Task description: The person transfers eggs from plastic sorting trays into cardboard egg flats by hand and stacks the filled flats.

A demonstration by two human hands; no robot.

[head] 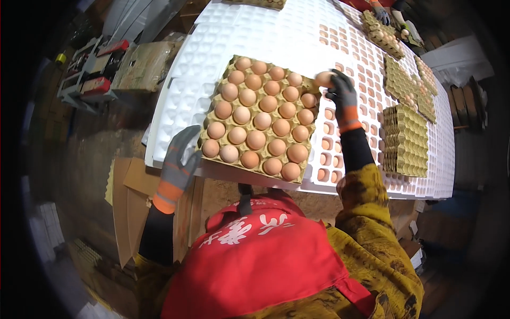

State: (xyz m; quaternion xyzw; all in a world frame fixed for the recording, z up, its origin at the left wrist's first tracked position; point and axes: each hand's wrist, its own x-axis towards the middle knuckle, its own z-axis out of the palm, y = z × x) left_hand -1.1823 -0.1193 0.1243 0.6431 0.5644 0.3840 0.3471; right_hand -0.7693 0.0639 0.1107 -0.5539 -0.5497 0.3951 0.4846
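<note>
My right hand (343,95), in a grey and orange work glove, holds a brown egg (324,79) just past the upper right corner of a pulp egg tray (255,154). Brown eggs (262,121) fill most of that tray, which lies at the near edge of the table. My left hand (181,159), gloved alike, rests at the tray's lower left side with thumb and fingers apart. White moulded trays (191,60) with square cells cover the table. Right of the pulp tray, eggs (327,143) sit in many of the cells.
A stack of pulp trays (405,143) stands on the right. Beyond it lie more pulp trays (398,75), some bearing eggs. A co-worker's gloved hand (382,16) shows at the table's far right. Cardboard (131,199) leans below the near left corner; a shelf rack (89,71) stands left.
</note>
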